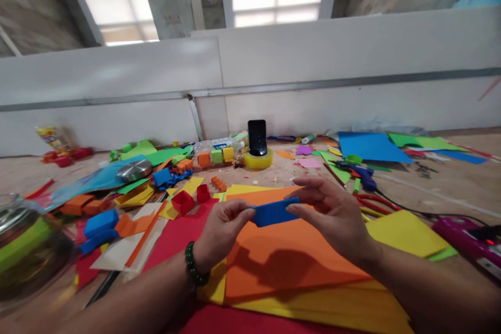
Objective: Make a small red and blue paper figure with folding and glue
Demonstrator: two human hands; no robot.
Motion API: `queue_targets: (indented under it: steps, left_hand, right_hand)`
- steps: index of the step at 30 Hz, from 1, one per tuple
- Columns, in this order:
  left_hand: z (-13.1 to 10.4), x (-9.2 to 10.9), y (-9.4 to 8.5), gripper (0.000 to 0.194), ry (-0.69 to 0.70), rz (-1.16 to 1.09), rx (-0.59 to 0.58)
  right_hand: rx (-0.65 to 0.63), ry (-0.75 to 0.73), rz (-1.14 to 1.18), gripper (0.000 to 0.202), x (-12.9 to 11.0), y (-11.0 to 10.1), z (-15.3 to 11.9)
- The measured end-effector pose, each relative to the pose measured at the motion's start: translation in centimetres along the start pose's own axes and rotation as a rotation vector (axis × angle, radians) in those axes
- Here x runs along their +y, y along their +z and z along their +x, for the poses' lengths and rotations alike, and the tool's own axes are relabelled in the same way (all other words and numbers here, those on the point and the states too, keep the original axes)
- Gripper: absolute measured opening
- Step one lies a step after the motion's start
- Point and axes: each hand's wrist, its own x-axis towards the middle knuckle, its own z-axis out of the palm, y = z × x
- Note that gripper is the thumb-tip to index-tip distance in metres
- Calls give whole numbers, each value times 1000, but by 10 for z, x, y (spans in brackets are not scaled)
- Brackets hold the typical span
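Note:
Between my two hands is a blue strip of craft foam or card (275, 213), held up over an orange sheet (266, 271). My left hand (227, 229), with a dark green bead bracelet at the wrist, pinches the strip's left end. At the right end, the thumb of my right hand (336, 222) presses the front while its fingers curve behind the top edge. Both hands cast a shadow on the orange sheet. Yellow sheets (332, 305) lie under it, with a red sheet (168, 240) to the left.
A glass teapot (31, 255) stands at the left edge. Blue folded pieces (100, 223) and red box shapes (183, 202) lie nearby. A phone (257, 137) leans upright in a tape roll (258, 159). To the right are a blue glue gun (364, 173), its cord, and a magenta device (465, 240).

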Motion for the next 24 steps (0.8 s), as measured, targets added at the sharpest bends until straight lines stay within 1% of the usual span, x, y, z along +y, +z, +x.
queue_targets:
  steps: [3,6,8,10,13,14,17,18,20,21,24]
  left_hand:
    - [0,-1,0,31,-24,-26,-7]
    - [0,1,-1,29,-5,24,15]
    - [0,4,-1,29,13,66,34]
    - [1,6,-1,29,17,59,57]
    - [3,7,3,32,-41,-78,77]
    - [3,6,4,34,-81,-147,63]
    - [4,5,9,42,-182,-304,-28]
    - [4,4,10,44,-199,-333,-20]
    - [5,5,9,45,-208,-364,22]
    - [6,6,8,45,-204,-372,57]
    - [8,9,7,42,-182,-422,170]
  right_hand:
    - [1,41,23,31,1,0,2]
    - [-29,106,79,26,3,-3,7]
    - [-49,139,94,26,7,-5,10]
    - [-59,157,85,29,13,-8,13]
    - [-22,164,72,32,22,-10,15]
    - [10,159,69,33,25,-10,15]
    - [89,124,46,32,26,-5,11]
    - [88,112,29,33,24,-3,10]
    - [23,113,-15,34,18,1,7]
    - [-40,132,-39,36,14,2,6]
    - [-290,228,-111,40,2,5,6]
